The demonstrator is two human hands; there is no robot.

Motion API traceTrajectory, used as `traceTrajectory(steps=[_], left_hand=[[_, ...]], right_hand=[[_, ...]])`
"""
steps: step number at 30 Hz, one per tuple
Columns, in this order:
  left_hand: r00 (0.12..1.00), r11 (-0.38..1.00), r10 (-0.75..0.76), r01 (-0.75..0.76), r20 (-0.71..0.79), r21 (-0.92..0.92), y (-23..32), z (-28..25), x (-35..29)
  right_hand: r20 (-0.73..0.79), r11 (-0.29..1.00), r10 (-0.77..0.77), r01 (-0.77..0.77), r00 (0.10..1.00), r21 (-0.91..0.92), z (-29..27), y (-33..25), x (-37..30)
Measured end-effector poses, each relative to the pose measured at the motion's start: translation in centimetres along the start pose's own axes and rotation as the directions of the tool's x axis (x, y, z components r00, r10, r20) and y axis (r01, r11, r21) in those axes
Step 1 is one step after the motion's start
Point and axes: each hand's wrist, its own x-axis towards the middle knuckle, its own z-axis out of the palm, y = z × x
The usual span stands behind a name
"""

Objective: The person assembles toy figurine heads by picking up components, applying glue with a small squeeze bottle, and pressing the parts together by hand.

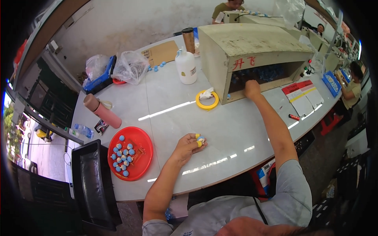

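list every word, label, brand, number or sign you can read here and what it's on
Beige box: red handwritten characters, which I won't copy out.
Red-and-white sheet: print too small to read.
White bottle: label too small to read.
Cardboard: print blurred.
Grey shirt: small mark, unreadable.

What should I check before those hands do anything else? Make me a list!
1. Left hand has the piece pinched: ok.
2. Right hand is at the box opening: ok.
3. Blue bits are inside the box: ok.
4. Right hand has grabbed one: cannot tell, its fingertips are hidden.
5. Plate has bare room beside its balls: ok.
6. Tape is apart from both hands: ok.
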Motion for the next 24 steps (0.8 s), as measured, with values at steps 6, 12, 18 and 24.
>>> traceTrajectory(steps=[6, 12, 18, 24], left_hand=[[0.999, 1.0, -0.011, 0.012, 0.039, -0.019, -0.1, -0.2, 0.1], [0.999, 0.997, 0.033, -0.034, -0.005, -0.064, 0.1, 0.0, 0.4], [0.997, 0.991, 0.077, -0.079, -0.024, -0.108, -0.4, -0.2, 0.2], [0.993, 0.982, 0.121, -0.12, 0.001, -0.147, -0.7, 0.2, 0.6]], right_hand=[[-0.33, 0.963, -0.216, 0.256, 0.919, 0.082, 4.1, 2.3, 2.8], [-0.638, 0.689, -0.035, 0.48, 0.77, 0.542, 3.3, -0.7, -6.2], [-0.144, -0.068, -0.374, 0.127, 0.916, 0.99, -0.3, -10.5, -18.3], [-0.298, 0.035, -0.452, 0.35, 0.841, 0.936, 3.1, -13.4, -19.3]])
